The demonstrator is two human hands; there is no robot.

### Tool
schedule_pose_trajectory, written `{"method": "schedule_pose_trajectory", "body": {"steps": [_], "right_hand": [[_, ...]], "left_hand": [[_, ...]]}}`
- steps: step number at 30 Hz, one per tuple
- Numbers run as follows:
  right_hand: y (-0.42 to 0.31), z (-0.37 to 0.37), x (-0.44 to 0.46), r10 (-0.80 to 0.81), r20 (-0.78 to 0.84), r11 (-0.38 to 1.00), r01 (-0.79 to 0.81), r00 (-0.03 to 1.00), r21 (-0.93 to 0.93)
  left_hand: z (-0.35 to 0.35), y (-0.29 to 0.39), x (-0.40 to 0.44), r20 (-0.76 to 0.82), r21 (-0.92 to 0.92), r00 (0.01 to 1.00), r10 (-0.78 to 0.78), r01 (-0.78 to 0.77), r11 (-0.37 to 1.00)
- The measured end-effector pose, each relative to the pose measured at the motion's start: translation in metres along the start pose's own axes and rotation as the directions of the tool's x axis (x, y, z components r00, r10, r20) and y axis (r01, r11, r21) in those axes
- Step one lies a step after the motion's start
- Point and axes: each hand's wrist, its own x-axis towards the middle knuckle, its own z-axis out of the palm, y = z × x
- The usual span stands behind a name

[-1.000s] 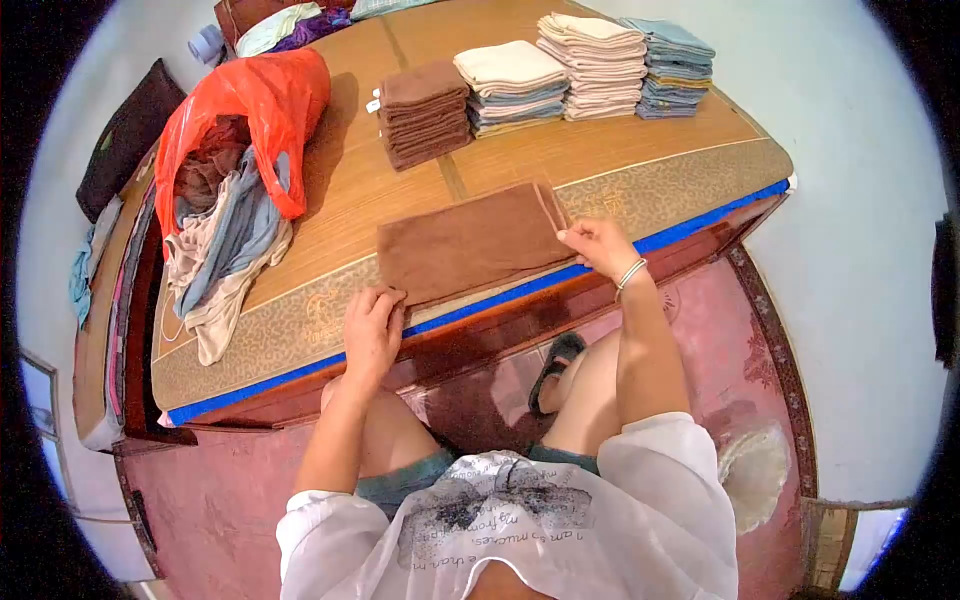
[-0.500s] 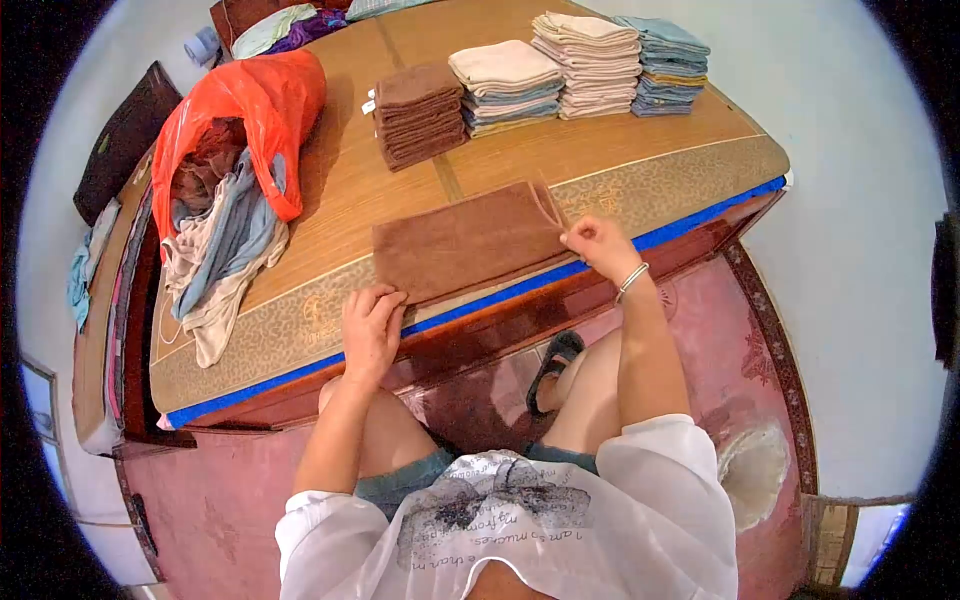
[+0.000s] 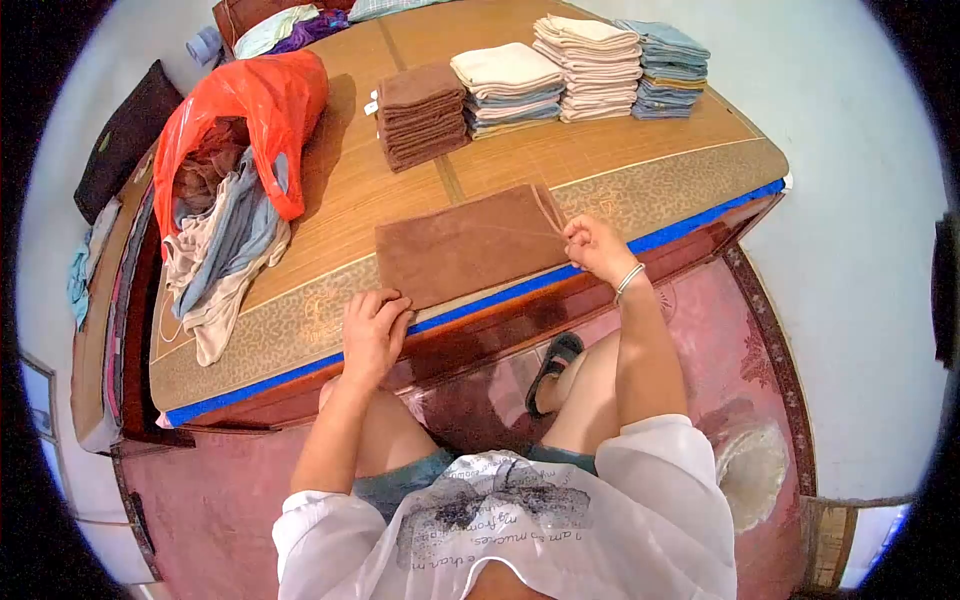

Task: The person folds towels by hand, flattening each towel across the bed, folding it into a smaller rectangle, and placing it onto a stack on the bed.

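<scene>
A brown towel (image 3: 470, 245), folded into a long strip, lies along the near edge of the bed mat. My left hand (image 3: 376, 325) is at its near left corner, fingers closed on the edge. At the right end, my right hand (image 3: 597, 248) pinches the near corner, where the layers show as separate edges. Beyond the strip stands a stack of folded brown towels (image 3: 420, 115). Beside it are a stack with a cream towel on top (image 3: 508, 90), a taller cream stack (image 3: 587, 70) and a blue-grey stack (image 3: 668, 68).
A red plastic bag (image 3: 290, 110) lies open on the left, with crumpled cloths (image 3: 225, 250) spilling towards the bed edge. Pillows and purple fabric (image 3: 310, 30) sit at the far end. A white round bin (image 3: 752, 475) stands on the pink floor (image 3: 225, 500) at right.
Very little differs. The fingers of my left hand have shifted slightly at the towel's corner, and my right hand's grip has turned a little. The towel lies almost as before.
</scene>
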Motion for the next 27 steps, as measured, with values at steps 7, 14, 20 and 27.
{"method": "schedule_pose_trajectory", "body": {"steps": [7, 14, 20, 27], "right_hand": [[-0.039, 0.002, 0.013, 0.101, -0.024, 0.979, -0.103, 0.995, -0.178], [-0.072, 0.042, 0.054, -0.112, -0.298, 0.65, -0.157, 0.948, -0.744], [-0.047, 0.054, 0.065, -0.255, -0.331, 0.64, -0.098, 0.908, -0.762], [-0.041, 0.051, 0.07, -0.269, -0.396, 0.677, -0.121, 0.878, -0.726]], "left_hand": [[-0.002, 0.015, 0.047, -0.036, 0.051, 0.999, -0.021, 0.023, 0.998], [0.054, 0.017, 0.06, 0.166, 0.106, 0.985, -0.039, 0.021, 0.994], [0.061, 0.016, 0.056, 0.289, 0.23, 0.952, -0.102, 0.034, 0.973], [0.058, 0.017, 0.056, 0.325, 0.216, 0.939, -0.113, 0.043, 0.975]]}}
